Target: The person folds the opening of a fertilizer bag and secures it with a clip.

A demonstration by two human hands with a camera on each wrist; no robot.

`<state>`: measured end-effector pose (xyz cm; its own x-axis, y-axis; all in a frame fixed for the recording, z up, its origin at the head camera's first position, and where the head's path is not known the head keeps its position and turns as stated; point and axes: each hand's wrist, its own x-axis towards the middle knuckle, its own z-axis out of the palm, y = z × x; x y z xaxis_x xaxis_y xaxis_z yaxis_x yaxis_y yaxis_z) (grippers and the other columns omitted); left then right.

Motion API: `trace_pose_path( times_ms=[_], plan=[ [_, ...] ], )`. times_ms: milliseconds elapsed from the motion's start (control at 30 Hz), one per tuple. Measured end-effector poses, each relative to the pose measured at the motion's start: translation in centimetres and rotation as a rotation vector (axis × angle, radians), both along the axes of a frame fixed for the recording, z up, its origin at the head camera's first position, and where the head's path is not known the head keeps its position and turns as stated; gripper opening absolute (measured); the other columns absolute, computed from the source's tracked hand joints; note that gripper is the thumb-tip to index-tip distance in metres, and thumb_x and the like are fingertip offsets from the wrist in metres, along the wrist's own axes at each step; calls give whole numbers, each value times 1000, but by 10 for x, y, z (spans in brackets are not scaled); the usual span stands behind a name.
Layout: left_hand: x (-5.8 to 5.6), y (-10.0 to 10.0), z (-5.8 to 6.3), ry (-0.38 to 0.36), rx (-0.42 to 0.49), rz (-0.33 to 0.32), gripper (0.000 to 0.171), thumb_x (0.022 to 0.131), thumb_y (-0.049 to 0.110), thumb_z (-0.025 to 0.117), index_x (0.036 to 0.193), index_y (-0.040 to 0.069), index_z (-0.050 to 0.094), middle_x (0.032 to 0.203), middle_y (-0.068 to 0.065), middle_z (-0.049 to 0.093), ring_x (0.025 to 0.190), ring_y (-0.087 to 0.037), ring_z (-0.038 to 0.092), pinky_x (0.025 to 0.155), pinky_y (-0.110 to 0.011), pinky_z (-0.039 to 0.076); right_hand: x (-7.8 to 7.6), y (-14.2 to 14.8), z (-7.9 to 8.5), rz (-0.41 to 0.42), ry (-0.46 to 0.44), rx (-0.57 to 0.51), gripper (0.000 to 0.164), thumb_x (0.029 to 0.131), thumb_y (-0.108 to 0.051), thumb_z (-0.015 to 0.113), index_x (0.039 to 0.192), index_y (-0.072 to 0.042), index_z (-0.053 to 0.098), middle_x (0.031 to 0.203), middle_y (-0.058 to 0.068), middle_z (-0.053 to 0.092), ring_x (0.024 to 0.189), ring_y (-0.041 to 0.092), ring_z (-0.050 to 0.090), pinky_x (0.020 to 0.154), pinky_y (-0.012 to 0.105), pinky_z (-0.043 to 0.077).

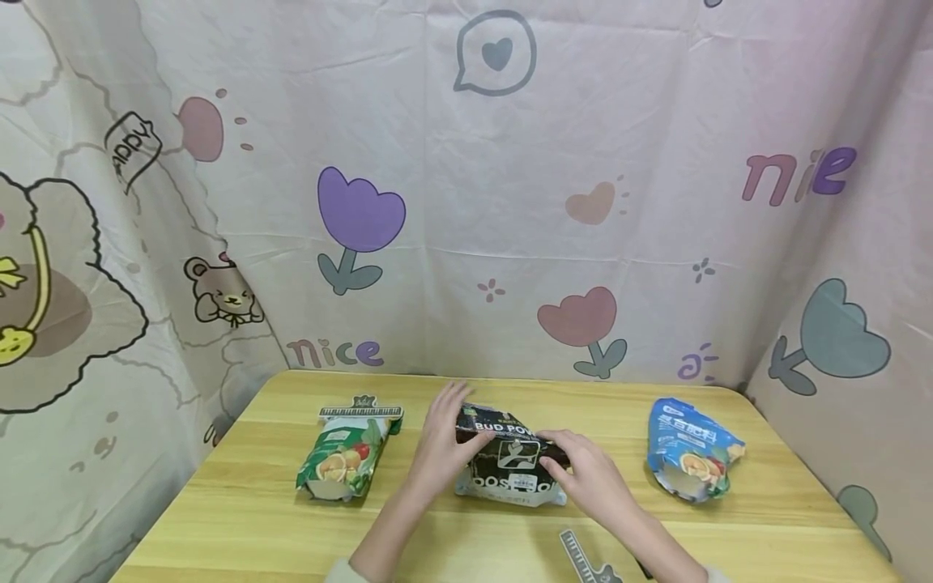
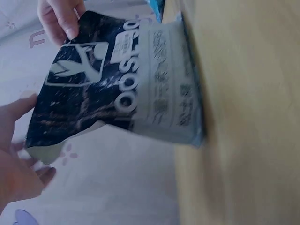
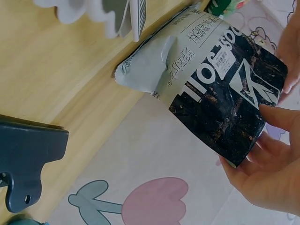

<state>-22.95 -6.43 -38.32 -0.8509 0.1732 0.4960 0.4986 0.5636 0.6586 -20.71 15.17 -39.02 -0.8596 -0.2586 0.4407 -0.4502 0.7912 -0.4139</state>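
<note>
A black and white bag of loose soil (image 1: 510, 465) stands on the table between both hands, its top folded toward the front. My right hand (image 1: 589, 470) pinches the fold at its right end, thumb in front and fingers behind, as the right wrist view shows. At the other end is my left hand (image 1: 440, 441), thumb tip at the black edge and fingers fairly straight, spread past the corner. The left wrist view shows a gap between those fingers (image 2: 44, 176) and the bag.
A green bag (image 1: 338, 461) at left wears a keyboard-patterned clip (image 1: 360, 412) across its top. To the right leans a blue bag (image 1: 688, 453). Near the front edge lies another keyboard-patterned clip (image 1: 579, 555), with a black clip (image 3: 33, 152) by the right forearm. A printed curtain (image 1: 452, 324) hangs behind the table.
</note>
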Motion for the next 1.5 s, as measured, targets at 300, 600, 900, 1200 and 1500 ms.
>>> trace_pose_path(
  times_ms=[300, 600, 900, 1200, 1500],
  plan=[
    [-1, 3, 16, 353, -720, -136, 22, 78, 18, 73, 99, 12, 67, 90, 3, 67, 80, -12, 62, 80, -27, 47, -5, -5, 0, 44, 17, 55, 23, 79, -13, 72, 100, -13, 66, 97, -1, 64, 91, 18, 59, 78, 39, 48],
    [-5, 28, 22, 339, -920, -38, 17, 71, 3, 71, 67, 17, 62, 55, 6, 52, 46, -7, 41, 40, -20, 36, -16, -17, -2, 48, 48, 201, 26, 73, -15, 76, 98, -13, 67, 91, 1, 67, 76, 18, 63, 62, 34, 50],
    [-15, 36, 14, 283, -965, -22, 20, 66, 9, 74, 57, 18, 58, 50, 8, 43, 45, -7, 34, 40, -20, 33, -23, -20, -8, 45, 67, 219, 23, 69, -18, 78, 91, -17, 71, 75, -2, 67, 52, 7, 50, 41, 21, 34],
    [-22, 37, 9, 264, -916, -21, 22, 65, 7, 73, 55, 18, 57, 49, 8, 42, 45, -7, 33, 40, -20, 34, -28, -19, -10, -2, 81, 170, 18, 66, -21, 80, 83, -19, 73, 67, -5, 66, 44, 2, 35, 36, 20, 27],
    [-28, 38, 5, 202, -907, -10, 21, 64, 9, 76, 56, 19, 59, 50, 9, 43, 46, -6, 33, 41, -20, 35, -33, -21, -12, -38, 78, 185, 15, 63, -23, 81, 76, -23, 75, 69, -7, 67, 47, 4, 43, 38, 21, 31]
  ],
)
